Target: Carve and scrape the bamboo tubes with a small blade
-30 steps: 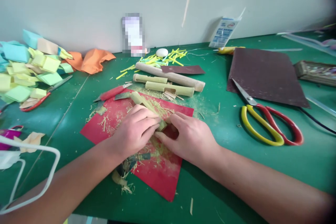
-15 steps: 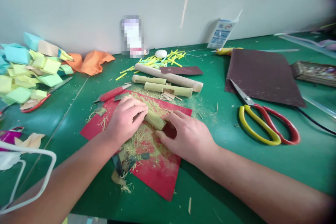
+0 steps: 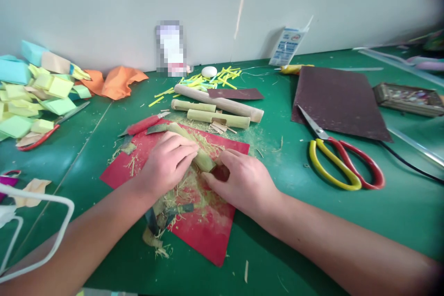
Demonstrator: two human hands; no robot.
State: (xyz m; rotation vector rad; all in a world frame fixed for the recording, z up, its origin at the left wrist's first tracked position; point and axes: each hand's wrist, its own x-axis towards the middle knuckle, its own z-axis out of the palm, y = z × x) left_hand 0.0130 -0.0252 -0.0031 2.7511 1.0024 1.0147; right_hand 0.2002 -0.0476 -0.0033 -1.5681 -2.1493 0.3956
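A pale green bamboo piece lies slanted over the red sheet, which is strewn with shavings. Around its middle, my left hand is closed. The fingers of my right hand are bent at the near end of the same piece, thumb and forefinger close to its edge; whether something small is between them is hidden. Just beyond lie two cut bamboo pieces, one with a notch, and a longer pale stick. A red-handled knife rests at the sheet's upper left.
Scissors with yellow and red handles lie at right, their tip on dark sandpaper. Folded paper pieces are heaped at left. A white wire frame stands at lower left. A phone leans on the wall.
The whole view has shifted slightly, so things appear a little farther left. Both hands stay at the bamboo piece, with my right fingers a little closer to its end.
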